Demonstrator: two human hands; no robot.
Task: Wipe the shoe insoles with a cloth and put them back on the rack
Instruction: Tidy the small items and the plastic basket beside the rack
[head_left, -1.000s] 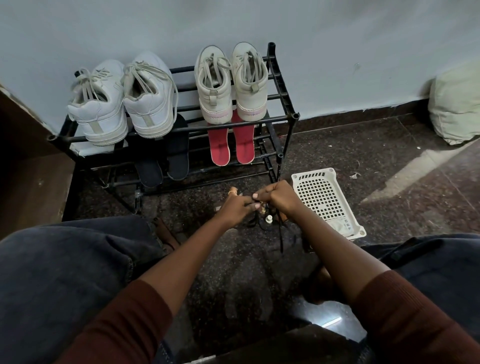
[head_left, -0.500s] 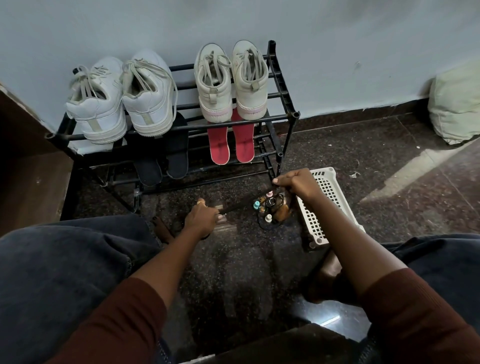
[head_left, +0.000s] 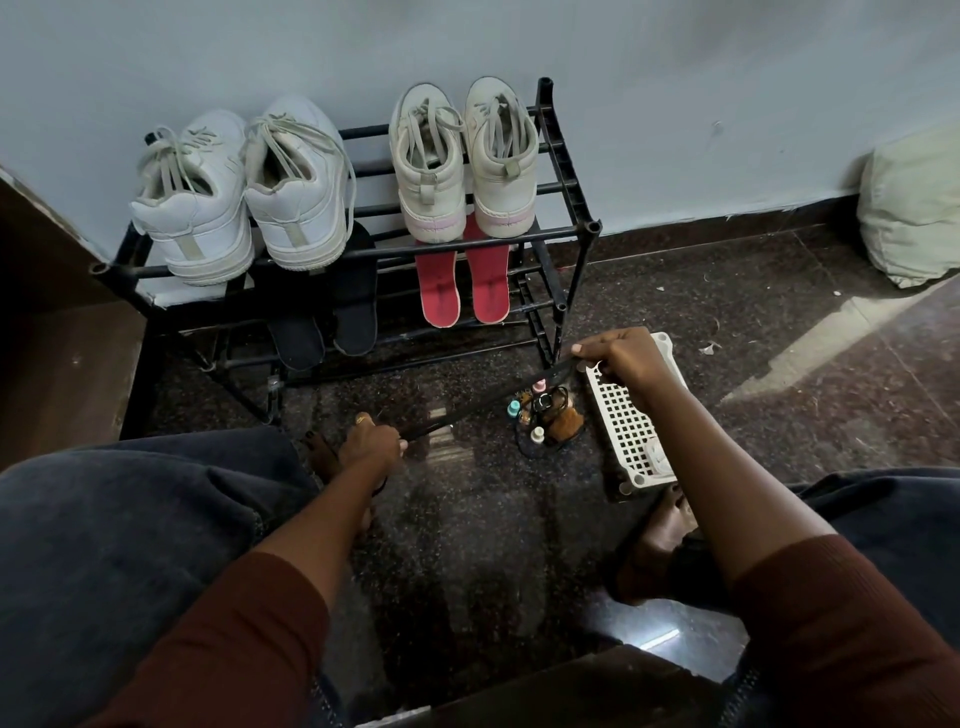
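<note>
Our left hand (head_left: 371, 444) and right hand (head_left: 626, 358) each pinch one end of a thin black strap (head_left: 483, 402), fingers curled tight. The red insoles (head_left: 439, 291) and black insoles (head_left: 353, 306) lie on the rack (head_left: 571, 228), under the shoes (head_left: 291, 192). Little bottles (head_left: 537, 410) and a white basket (head_left: 628, 431) sit on the floor (head_left: 727, 322) beside it.

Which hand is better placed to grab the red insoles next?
Probably the right hand: it sits by the near corner of the rack, closer to the red insoles than the left hand. Both hold a dark strip, though.
</note>
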